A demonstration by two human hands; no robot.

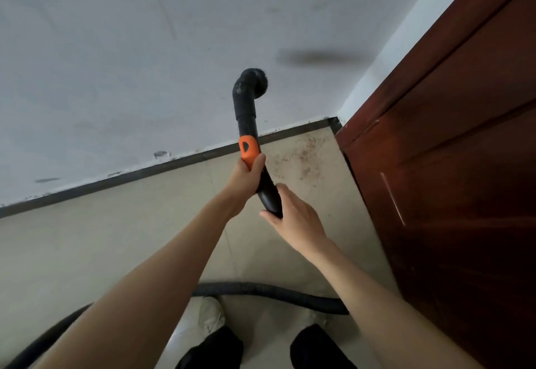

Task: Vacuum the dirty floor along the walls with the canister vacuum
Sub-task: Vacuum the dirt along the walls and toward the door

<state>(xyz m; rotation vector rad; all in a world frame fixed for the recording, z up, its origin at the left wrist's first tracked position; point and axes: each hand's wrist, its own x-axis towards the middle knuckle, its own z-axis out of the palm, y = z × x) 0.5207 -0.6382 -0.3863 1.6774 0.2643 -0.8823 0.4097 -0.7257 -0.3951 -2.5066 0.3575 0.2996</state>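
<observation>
Head view shows the rigid vacuum wand (249, 125) raised before the wall (101, 64), nozzle off the dirty floor (301, 154). The left hand (246, 173) grips its orange collar; the right hand (293, 212) wraps the lower bend. It looks light, stiff, best held there; the hose (261, 289) trails soft.

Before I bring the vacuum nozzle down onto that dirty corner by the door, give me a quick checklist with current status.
1. Left hand holds the wand at the orange grip: ok.
2. Right hand grips the black bend below it: ok.
3. Brush nozzle on the floor: not ok, raised in front of the wall.
4. Dirt patch in the corner by the door unobstructed: ok.
5. Hose clear of the feet: not ok, it lies across the floor just ahead of them.
6. Vacuum running: cannot tell.
</observation>
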